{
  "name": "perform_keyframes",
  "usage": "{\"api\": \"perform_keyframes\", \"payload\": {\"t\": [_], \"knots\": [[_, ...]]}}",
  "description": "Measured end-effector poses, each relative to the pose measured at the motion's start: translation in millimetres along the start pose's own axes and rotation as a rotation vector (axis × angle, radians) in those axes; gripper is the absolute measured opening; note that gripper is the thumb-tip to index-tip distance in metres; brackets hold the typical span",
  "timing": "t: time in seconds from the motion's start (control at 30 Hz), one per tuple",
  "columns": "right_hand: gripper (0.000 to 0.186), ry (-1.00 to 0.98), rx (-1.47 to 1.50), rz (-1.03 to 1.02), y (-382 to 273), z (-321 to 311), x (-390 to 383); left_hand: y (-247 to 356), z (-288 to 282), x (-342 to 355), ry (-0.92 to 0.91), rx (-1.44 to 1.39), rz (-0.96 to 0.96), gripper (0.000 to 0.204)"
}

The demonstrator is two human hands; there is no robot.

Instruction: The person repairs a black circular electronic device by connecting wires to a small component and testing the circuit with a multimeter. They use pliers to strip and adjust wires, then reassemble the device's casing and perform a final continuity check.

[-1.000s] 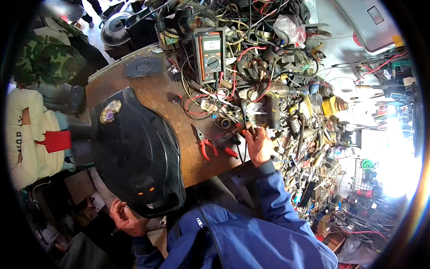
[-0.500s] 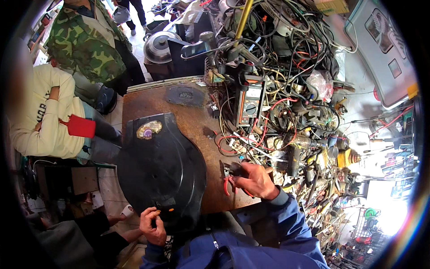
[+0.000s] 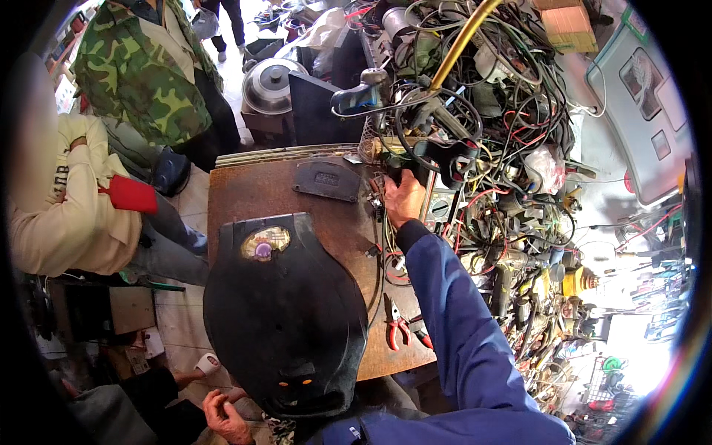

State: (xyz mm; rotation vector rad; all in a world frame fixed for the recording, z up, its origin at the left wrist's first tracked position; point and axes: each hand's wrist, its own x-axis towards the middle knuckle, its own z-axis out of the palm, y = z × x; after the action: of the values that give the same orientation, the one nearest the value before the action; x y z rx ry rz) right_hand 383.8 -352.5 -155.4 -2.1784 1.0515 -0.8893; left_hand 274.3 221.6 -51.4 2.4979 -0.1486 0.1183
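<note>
A large black plastic housing [image 3: 285, 319], rounded and narrower at its far end, lies on the brown wooden table [image 3: 252, 185]. A worn sticker with a purple spot marks its far end. My right hand [image 3: 404, 199] reaches over the table's far right side, fingers bent beside some small plugs and leads [image 3: 377, 191]; what they hold, if anything, is hidden. At the housing's near left edge, my left hand [image 3: 226, 417] hangs with loosely curled, parted fingers and nothing visible in it. Red-handled pliers [image 3: 397, 328] rest on the table near my right forearm.
A dark flat plate [image 3: 326, 181] lies at the table's far side. Tangled cables [image 3: 512, 81], a partly covered multimeter [image 3: 440, 205] and loose tools crowd the right. Two people stand at left, one in camouflage [image 3: 141, 81], one holding a red object [image 3: 133, 194]. A lidded pot [image 3: 271, 85] stands beyond.
My right hand has left the pliers and reached away to the table's far right side. My left hand has come off the housing and dropped lower left. The view has shifted a little.
</note>
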Motion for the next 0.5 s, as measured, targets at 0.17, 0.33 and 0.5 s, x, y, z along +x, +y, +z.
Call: {"api": "perform_keyframes", "payload": {"t": [0.17,0.33,0.5], "knots": [[0.032,0.043,-0.078,-0.007,10,12,-2,-10,8,7,-0.036,-0.016,-0.066,0.014],[0.039,0.023,-0.189,-0.038,-3,17,-2,-5,14,17,-0.061,-0.014,-0.034,0.012],[0.036,-0.055,-0.275,0.010,-20,2,9,-13,19,21,-0.057,-0.035,-0.061,0.013]]}}
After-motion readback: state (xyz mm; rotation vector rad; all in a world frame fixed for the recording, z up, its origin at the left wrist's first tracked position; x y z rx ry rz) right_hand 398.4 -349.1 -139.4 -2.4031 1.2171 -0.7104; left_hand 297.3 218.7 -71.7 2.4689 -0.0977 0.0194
